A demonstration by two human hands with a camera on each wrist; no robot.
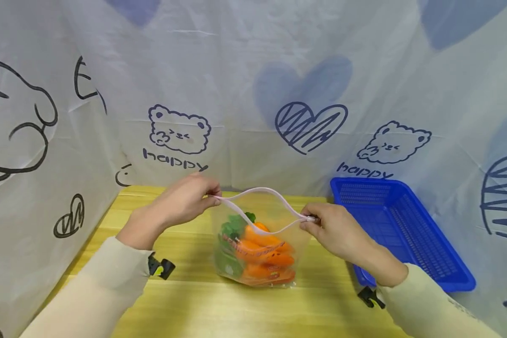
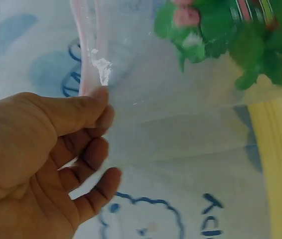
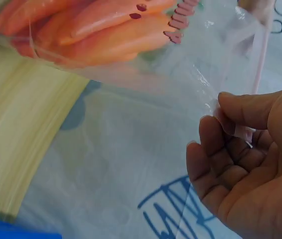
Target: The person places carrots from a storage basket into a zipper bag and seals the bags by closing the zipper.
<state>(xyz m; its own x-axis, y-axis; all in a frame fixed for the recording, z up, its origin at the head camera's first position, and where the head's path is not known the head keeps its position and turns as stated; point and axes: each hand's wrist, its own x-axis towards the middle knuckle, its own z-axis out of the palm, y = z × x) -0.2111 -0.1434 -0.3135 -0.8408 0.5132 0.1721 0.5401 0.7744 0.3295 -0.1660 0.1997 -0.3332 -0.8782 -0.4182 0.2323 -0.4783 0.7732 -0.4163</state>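
A clear zip bag (image 1: 301, 241) with a pink zip rim stands upright in the head view, its mouth spread apart. Inside lie several orange carrots (image 1: 274, 259) and green leafy pieces (image 1: 232, 227), with print on the bag partly covering them. My left hand (image 1: 190, 197) pinches the left end of the rim between thumb and forefinger. At the opposite end, my right hand (image 1: 335, 227) pinches the corner by the zip slider (image 1: 310, 218). In the right wrist view the carrots (image 3: 116, 30) show through the plastic, and the other right fingers curl loosely below the corner.
A blue plastic basket (image 1: 410, 225) stands at the right, behind the right forearm. The yellow wood-grain table (image 1: 181, 295) runs back to a printed cloth (image 1: 236, 94) hanging behind and at both sides. Small black clips (image 1: 161, 267) sit at the sleeve cuffs.
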